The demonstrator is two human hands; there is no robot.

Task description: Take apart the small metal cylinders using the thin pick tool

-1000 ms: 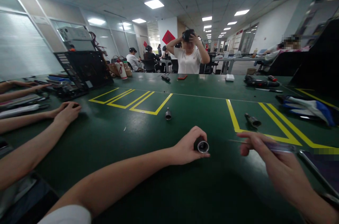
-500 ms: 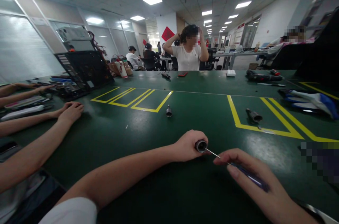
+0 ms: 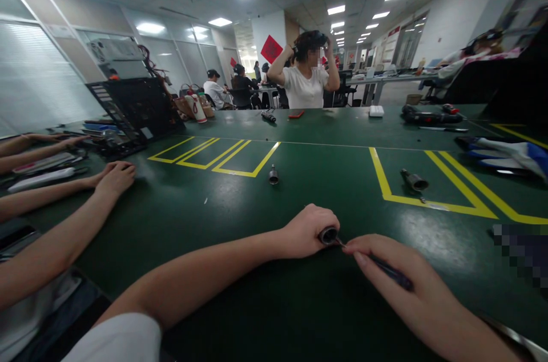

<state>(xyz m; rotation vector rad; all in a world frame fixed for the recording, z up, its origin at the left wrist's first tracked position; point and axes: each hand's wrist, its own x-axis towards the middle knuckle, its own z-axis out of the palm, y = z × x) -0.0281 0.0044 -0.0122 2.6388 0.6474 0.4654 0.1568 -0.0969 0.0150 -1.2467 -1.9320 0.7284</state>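
Observation:
My left hand (image 3: 306, 230) is closed around a metal socket-like cylinder (image 3: 329, 236), its round open end turned toward me. Between the fingers of my right hand (image 3: 411, 285) lies a thin screwdriver (image 3: 393, 274) with a dark, purplish handle. Thumb and forefinger pinch its narrow shaft close to the rim of the cylinder. The shaft's tip is at the opening; how far it goes in is hidden. Two similar metal pieces rest on the green table: one small socket-like part (image 3: 273, 175) ahead of my left hand, and another (image 3: 414, 180) lying on its side farther right.
Yellow tape (image 3: 387, 179) marks boxes on the green table (image 3: 240, 213). Another person's hands (image 3: 115, 176) rest at the left. Blue-and-white gloves (image 3: 514, 153), a black tool (image 3: 430, 115) and a white box (image 3: 376, 111) lie right and back. Someone in white (image 3: 305, 85) is across the table.
My right hand has moved left toward the metal cylinder, its fingertips now nearer the opening with less shaft showing. My left hand keeps its hold. The view has shifted slightly.

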